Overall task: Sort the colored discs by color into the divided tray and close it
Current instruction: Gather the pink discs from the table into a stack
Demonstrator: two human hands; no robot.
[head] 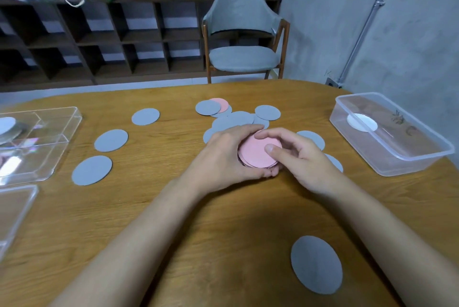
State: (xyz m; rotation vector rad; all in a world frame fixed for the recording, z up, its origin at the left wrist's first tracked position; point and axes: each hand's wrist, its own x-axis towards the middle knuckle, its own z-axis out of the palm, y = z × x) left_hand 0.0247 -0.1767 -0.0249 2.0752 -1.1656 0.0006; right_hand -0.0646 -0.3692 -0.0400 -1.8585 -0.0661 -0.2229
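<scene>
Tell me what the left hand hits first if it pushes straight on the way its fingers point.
Probably the right hand, whose fingers curl over the pink stack that the left hand grips.

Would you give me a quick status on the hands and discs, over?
Left hand cups pink stack; right hand pinches it. Grey discs loose on table, one pink disc at far side. Tray open, left; way clear.

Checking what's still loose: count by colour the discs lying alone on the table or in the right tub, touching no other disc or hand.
Grey discs: 4
White disc, in the clear plastic tub: 1
Pink discs: 0; one is overlapped, the pink stack sits in the left hand and right hand
Total: 5
</scene>
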